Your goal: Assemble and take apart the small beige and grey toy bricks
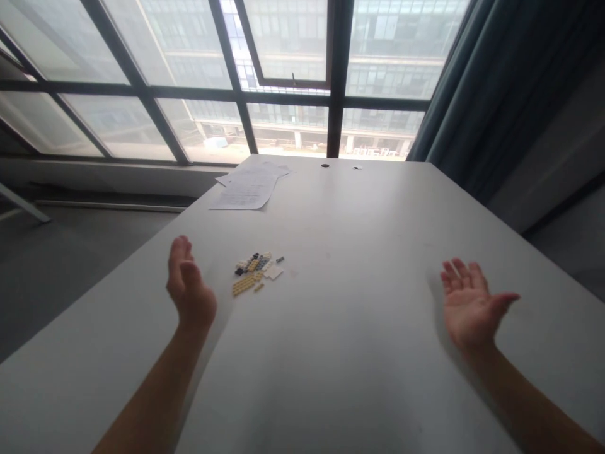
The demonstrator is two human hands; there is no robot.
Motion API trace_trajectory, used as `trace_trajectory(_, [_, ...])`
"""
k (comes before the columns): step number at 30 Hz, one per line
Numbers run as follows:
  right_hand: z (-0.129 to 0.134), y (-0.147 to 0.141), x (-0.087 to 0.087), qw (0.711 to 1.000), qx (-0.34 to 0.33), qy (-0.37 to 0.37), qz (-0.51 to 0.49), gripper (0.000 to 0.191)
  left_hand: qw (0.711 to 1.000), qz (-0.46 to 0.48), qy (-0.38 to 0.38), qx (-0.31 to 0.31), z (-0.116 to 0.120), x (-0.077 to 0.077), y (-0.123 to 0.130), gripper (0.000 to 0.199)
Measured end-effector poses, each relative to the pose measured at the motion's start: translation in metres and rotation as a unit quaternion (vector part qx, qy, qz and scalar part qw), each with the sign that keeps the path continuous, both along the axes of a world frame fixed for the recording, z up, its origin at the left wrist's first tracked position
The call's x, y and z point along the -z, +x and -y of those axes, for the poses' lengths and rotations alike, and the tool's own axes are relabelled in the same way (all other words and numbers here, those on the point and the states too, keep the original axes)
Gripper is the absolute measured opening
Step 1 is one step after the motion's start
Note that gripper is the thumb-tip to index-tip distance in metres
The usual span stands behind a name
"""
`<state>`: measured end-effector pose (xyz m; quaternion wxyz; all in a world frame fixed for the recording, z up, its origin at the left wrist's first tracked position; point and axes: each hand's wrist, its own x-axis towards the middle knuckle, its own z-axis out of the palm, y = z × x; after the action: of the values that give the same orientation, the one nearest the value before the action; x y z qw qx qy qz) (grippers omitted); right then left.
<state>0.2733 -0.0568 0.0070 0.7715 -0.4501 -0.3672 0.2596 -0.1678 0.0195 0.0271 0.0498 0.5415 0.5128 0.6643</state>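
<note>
My left hand (190, 284) is raised over the left part of the white table (340, 340), turned edge-on with its fingers stretched upward and holding nothing. Just right of it lies a small pile of toy building bricks (254, 263) in white, tan, black and grey-blue. A tan studded plate (244, 285) is at the pile's near side, and a white flat piece (273, 272) at its right. Far to the right, my right hand (470, 306) is palm up with fingers spread and thumb out, with nothing in it. Neither hand touches the bricks.
Printed paper sheets (248, 186) overlap at the table's far left. Two small round fittings, one dark (325, 166), sit near the far edge. Beyond stands a large framed window (288, 94), with a dark blue curtain (477, 82) on the right.
</note>
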Motion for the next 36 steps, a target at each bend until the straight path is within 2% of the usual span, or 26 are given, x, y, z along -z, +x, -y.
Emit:
trace_trajectory(1, [0.006,0.009,-0.008,0.998,0.038,0.038,0.032,0.081,0.996,-0.085,0.028,0.025,0.009,-0.011,0.009,0.078])
trace_trajectory(2, [0.012,0.014,-0.015,0.992,0.064,0.079,0.077,0.081,0.979,-0.192,0.052,0.05,0.02,-0.022,0.019,0.084])
trace_trajectory(3, [0.018,0.018,-0.022,0.981,0.068,0.117,0.139,0.085,0.95,-0.294,0.062,0.081,0.031,-0.031,0.031,0.09])
trace_trajectory(5, [0.032,0.017,-0.032,0.934,0.021,0.168,0.314,0.094,0.888,-0.427,0.068,0.157,0.052,-0.041,0.058,0.095])
trace_trajectory(6, [0.039,0.014,-0.034,0.887,-0.038,0.174,0.425,0.101,0.857,-0.472,0.055,0.199,0.06,-0.041,0.071,0.099])
trace_trajectory(7, [0.045,0.009,-0.035,0.822,-0.108,0.154,0.538,0.106,0.821,-0.513,0.03,0.248,0.067,-0.037,0.083,0.107])
trace_trajectory(8, [0.05,0.004,-0.035,0.743,-0.185,0.118,0.632,0.108,0.783,-0.548,-0.001,0.295,0.073,-0.03,0.093,0.111])
trace_trajectory(9, [0.053,-0.001,-0.033,0.675,-0.25,0.09,0.688,0.11,0.744,-0.576,-0.042,0.338,0.076,-0.023,0.101,0.111])
trace_trajectory(10, [0.054,-0.006,-0.031,0.621,-0.305,0.058,0.72,0.109,0.709,-0.591,-0.075,0.379,0.079,-0.014,0.106,0.108])
trace_trajectory(11, [0.054,-0.01,-0.027,0.583,-0.35,0.032,0.733,0.107,0.68,-0.596,-0.102,0.415,0.08,-0.006,0.11,0.106])
trace_trajectory(12, [0.052,-0.013,-0.024,0.559,-0.384,0.01,0.734,0.107,0.66,-0.596,-0.125,0.439,0.081,0.0,0.112,0.104])
trace_trajectory(13, [0.05,-0.014,-0.02,0.548,-0.409,-0.007,0.73,0.106,0.647,-0.595,-0.146,0.455,0.082,0.005,0.112,0.102])
trace_trajectory(15, [0.047,-0.015,-0.014,0.544,-0.434,-0.034,0.717,0.106,0.636,-0.588,-0.176,0.468,0.082,0.01,0.111,0.102])
trace_trajectory(18, [0.046,-0.013,-0.01,0.549,-0.439,-0.053,0.709,0.106,0.636,-0.576,-0.192,0.476,0.08,0.008,0.109,0.103])
trace_trajectory(23, [0.047,-0.012,-0.008,0.556,-0.428,-0.026,0.712,0.106,0.646,-0.56,-0.19,0.483,0.081,0.007,0.112,0.103])
trace_trajectory(25, [0.047,-0.011,-0.005,0.563,-0.415,-0.006,0.715,0.104,0.657,-0.546,-0.183,0.486,0.083,0.009,0.112,0.101])
trace_trajectory(27, [0.047,-0.01,0.0,0.593,-0.386,0.013,0.706,0.094,0.696,-0.51,-0.182,0.472,0.084,0.012,0.109,0.093])
trace_trajectory(29, [0.046,-0.011,0.005,0.645,-0.341,0.015,0.684,0.074,0.774,-0.444,-0.18,0.414,0.079,0.016,0.099,0.078])
trace_trajectory(31, [0.043,-0.017,0.01,0.69,-0.293,-0.005,0.662,0.058,0.862,-0.373,-0.165,0.301,0.065,0.019,0.081,0.061])
trace_trajectory(32, [0.039,-0.024,0.012,0.704,-0.271,-0.017,0.656,0.056,0.895,-0.353,-0.149,0.229,0.054,0.021,0.07,0.055])
trace_trajectory(33, [0.033,-0.032,0.014,0.712,-0.255,-0.029,0.654,0.058,0.919,-0.337,-0.135,0.155,0.042,0.024,0.058,0.053])
trace_trajectory(34, [0.025,-0.044,0.015,0.715,-0.243,-0.037,0.654,0.067,0.929,-0.333,-0.133,0.092,0.029,0.026,0.046,0.056])
trace_trajectory(36, [0.002,-0.075,0.015,0.713,-0.243,-0.038,0.657,0.089,0.921,-0.346,-0.179,-0.008,0.003,0.03,0.026,0.067])
